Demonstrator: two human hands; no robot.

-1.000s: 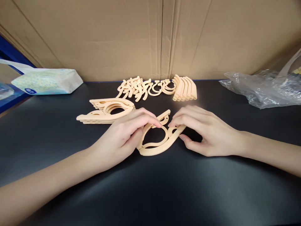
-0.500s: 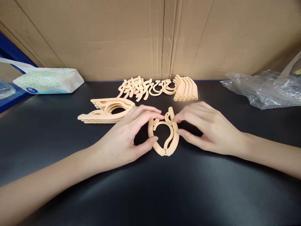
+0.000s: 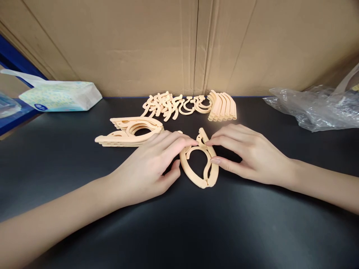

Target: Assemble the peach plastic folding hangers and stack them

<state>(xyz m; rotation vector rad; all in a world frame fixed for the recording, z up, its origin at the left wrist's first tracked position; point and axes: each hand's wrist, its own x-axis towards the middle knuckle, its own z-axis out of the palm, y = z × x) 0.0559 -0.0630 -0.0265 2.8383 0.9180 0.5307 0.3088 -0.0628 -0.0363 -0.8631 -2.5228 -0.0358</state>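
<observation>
A peach-coloured folding clothes hanger (image 3: 193, 179) lies folded on the black table, its hook curled between its two arms and its joint end towards me. My left hand (image 3: 151, 164) grips its left arm near the far end, index finger across the top and thumb bent beside the outer edge. Part of that arm is hidden under the fingers. On the other side, my right hand (image 3: 248, 153) holds the right arm between thumb and fingertips. A stack of folded hangers (image 3: 123, 139) lies just beyond my left hand.
At the back are a heap of small curved pieces (image 3: 161, 104), several loose hooks (image 3: 186, 106) and a row of hanger arms (image 3: 223, 107). A tissue pack (image 3: 61, 96) lies at left, a clear plastic bag (image 3: 316, 108) at right. A cardboard wall (image 3: 140, 45) stands behind.
The hanger's near end has swung right and slightly towards me, so it now lies at a slant. My left thumb has slid off its top to the outer side. My right hand has barely moved.
</observation>
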